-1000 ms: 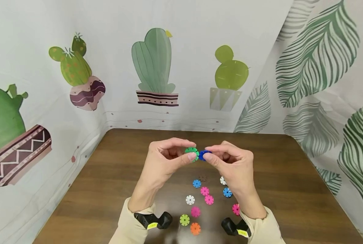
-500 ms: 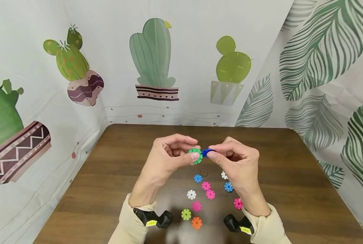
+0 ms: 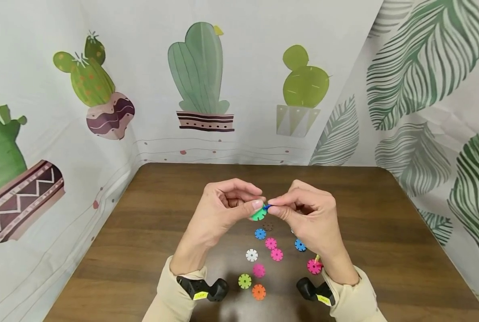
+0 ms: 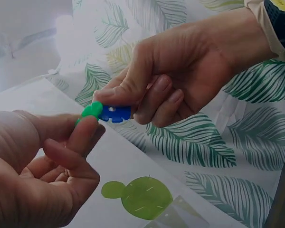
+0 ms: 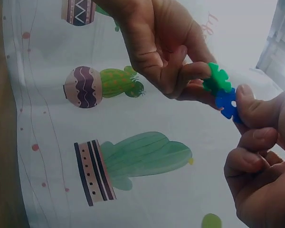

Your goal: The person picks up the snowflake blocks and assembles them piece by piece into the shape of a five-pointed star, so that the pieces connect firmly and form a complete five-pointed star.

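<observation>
A person's left hand point(image 3: 221, 212) pinched a green disc point(image 3: 259, 215) touching a blue disc point(image 4: 120, 114) at right, gripped by the right hand point(image 3: 312, 210).

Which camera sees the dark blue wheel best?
The right wrist view: the dark blue wheel faces it most, showing hole and notches, partly covered by the right hand. The left wrist view shows it more slanted; the head view only a sliver.

Cream sleeves point(image 3: 171, 297) bear black wrist cameras point(image 3: 218, 290) — yellow labels point(image 3: 200, 295) on both.
</observation>
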Tool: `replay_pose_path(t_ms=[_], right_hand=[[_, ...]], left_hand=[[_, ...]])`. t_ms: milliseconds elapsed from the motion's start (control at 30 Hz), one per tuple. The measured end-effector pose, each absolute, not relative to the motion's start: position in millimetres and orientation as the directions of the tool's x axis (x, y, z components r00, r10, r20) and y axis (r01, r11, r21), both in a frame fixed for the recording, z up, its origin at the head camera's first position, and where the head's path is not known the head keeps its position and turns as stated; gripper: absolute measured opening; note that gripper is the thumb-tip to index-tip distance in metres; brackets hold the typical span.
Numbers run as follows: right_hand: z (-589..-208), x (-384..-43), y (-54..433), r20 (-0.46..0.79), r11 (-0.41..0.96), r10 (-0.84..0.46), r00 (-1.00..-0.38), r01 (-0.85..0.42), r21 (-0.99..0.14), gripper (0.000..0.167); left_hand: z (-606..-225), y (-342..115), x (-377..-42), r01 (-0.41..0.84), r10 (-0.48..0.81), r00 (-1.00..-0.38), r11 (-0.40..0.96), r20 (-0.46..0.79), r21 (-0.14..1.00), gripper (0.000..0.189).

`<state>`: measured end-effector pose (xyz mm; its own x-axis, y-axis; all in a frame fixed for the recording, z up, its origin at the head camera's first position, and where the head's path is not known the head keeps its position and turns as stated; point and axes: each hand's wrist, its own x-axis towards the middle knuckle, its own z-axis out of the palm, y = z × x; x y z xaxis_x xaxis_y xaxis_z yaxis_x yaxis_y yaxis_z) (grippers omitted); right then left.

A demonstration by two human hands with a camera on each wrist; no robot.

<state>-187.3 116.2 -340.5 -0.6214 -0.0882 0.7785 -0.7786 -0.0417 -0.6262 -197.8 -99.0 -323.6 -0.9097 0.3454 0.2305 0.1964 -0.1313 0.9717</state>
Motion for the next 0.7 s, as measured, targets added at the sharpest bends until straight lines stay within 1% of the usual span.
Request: replay_pose_path(t_ms=[167, 267, 433, 567, 700], right_hand=[[-341.7, -187.2, 116.1, 0.785, 0.08, -0.093, -0.612, -0.79, -0.607, 0.028], [-342.8, -187.8, 116.6, 0.761, 0.122, -0.098, -0.641, -0.767, -0.63, 0.028], [-344.9, -190.5, 118.3, 0.703, 0.13, -0.131, -0.699, -0.716, -0.686, 0.027], [-345.8, -195.1, 120.3, 0.676, 0.126, -0.145, -0.723, -0.691, -0.712, 0.025], [-346.7, -200.0, 122.9, 0.651, 0.102, -0.154, -0.743, -0.668, -0.737, 0.022]], left_hand=[[-325.4, -93.5, -196.1, 0.259, 0.313, -0.91, -0.089, 0.274, 0.962, 0.014], [-327.3, -90.6, -195.3, 0.296, 0.302, -0.902, -0.091, 0.309, 0.951, 0.01], [-330.7, -87.7, -197.6, 0.32, 0.307, -0.891, -0.097, 0.335, 0.942, 0.009], [-332.6, -86.3, -201.2, 0.322, 0.303, -0.893, -0.087, 0.333, 0.943, 0.008], [-332.5, -85.7, -204.8, 0.3, 0.282, -0.91, -0.062, 0.305, 0.952, 0.009]])
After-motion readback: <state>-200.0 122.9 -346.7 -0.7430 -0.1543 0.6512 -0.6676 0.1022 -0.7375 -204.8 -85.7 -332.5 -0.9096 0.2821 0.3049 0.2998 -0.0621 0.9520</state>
